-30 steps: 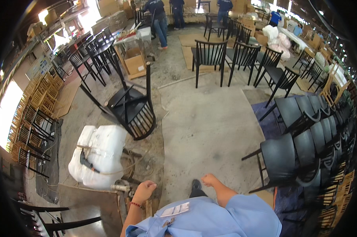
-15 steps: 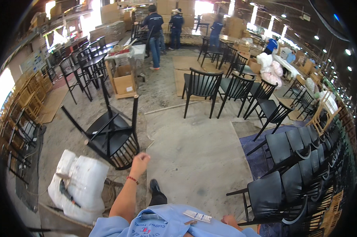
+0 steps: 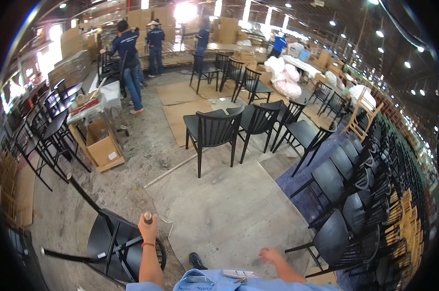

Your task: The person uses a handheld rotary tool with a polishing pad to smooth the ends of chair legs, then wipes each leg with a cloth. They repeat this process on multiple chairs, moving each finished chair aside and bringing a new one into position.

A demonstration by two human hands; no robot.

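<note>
My left hand (image 3: 147, 230) is closed round the end of a leg of a black wooden chair (image 3: 113, 232). This chair lies upended beside me, its legs and crossed stretchers upward; part of the spindle back shows behind my forearm. My right hand (image 3: 272, 255) hangs low at my right side, fingers loosely apart and holding nothing. Nearest to it is an upright black chair (image 3: 334, 234) at the end of a row. Ahead of me another black spindle-back chair (image 3: 213, 129) stands on the floor, its back toward me.
Rows of black chairs (image 3: 329, 177) fill the right side on a blue sheet (image 3: 297, 186). More chairs (image 3: 258, 121) stand ahead. A cardboard box (image 3: 103, 142) sits under a worktable at the left. Several people work farther off, one person (image 3: 127, 53) handling a chair.
My left hand has gone from free beside the upended chair to gripping its leg. The view has swung right and forward, and my right hand has come farther into sight.
</note>
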